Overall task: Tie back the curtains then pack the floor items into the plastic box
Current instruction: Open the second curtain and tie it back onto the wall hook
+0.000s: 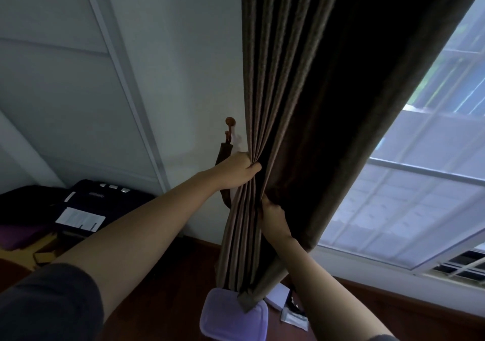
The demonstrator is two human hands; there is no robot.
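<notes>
A dark brown pleated curtain [294, 83] hangs in front of me, gathered at waist height. My left hand [236, 170] is shut around the bunched folds from the left side. My right hand [271, 213] grips the folds a little lower, from the right. A brown tieback strap [223, 153] hangs from a wooden wall hook [230, 122] just behind my left hand. On the floor below sits a purple plastic box lid [231, 314], partly under the curtain hem, with small white items [286, 304] beside it.
A bright window [409, 183] lies to the right of the curtain. White sliding wardrobe panels [65, 78] fill the left wall. Dark bags and a box with a white label [84, 209] are piled on the floor at left. The floor is dark red wood [168, 288].
</notes>
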